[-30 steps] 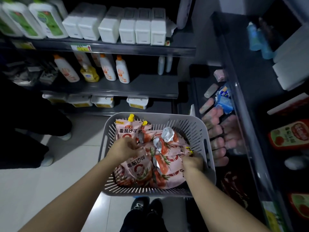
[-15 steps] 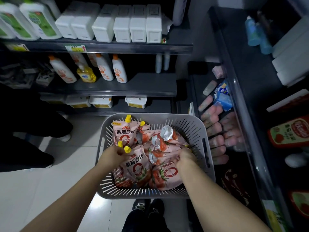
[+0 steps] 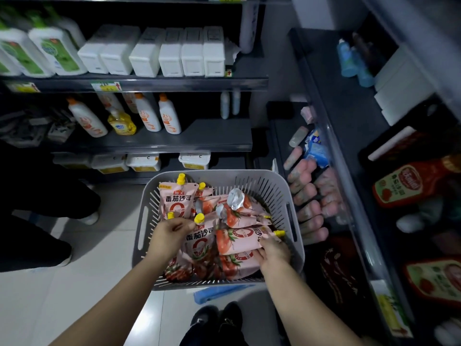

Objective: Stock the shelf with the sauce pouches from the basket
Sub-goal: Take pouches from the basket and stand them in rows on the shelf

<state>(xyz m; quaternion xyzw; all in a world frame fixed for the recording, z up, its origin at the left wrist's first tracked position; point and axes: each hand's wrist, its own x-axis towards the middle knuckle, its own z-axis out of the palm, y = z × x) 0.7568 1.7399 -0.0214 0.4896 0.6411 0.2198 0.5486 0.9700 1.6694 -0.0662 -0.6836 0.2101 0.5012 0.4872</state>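
Pouches (image 3: 224, 231) of tomato sauce, pink with yellow caps, lie piled in the grey slotted basket (image 3: 277, 193), one standing upright against the basket's far-left wall. Left hand (image 3: 169, 236) is down in the basket's left half, its grip pinched on the top of a pouch just under the yellow cap (image 3: 199, 218). Right hand (image 3: 273, 250) is at the basket's right wall, fingers curled round the spout end of another pouch lying on its side. Beyond the basket stand dark shelves (image 3: 194, 138) with white bottles (image 3: 167, 116). Right of the basket, red ketchup bottles (image 3: 404, 186) lie on a shelf.
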